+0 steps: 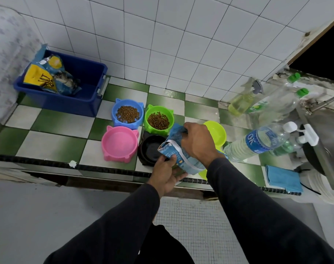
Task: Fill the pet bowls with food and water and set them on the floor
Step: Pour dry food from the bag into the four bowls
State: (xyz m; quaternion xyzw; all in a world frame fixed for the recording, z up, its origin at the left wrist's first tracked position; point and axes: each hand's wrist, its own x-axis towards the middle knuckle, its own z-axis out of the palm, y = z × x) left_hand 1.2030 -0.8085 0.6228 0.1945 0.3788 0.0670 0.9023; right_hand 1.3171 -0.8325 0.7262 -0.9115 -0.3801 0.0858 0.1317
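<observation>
On the green-and-white tiled counter (53,138) stand a blue cat-ear bowl (127,113) and a green bowl (158,120), both with brown kibble. A pink bowl (120,142) and a black bowl (150,149) hold nothing visible. A yellow-green bowl (216,133) sits behind my right wrist. Both hands hold a blue-and-white food bag (178,155) above the black bowl. My right hand (197,142) grips its top. My left hand (167,173) holds its lower side. A water bottle with a blue label (257,142) stands to the right.
A blue bin (82,86) with food bags sits at the back left. Several bottles, among them a spray bottle (242,101), stand by the steel sink (326,126). A blue cloth (283,178) lies at the counter's front right edge. Grey floor lies below.
</observation>
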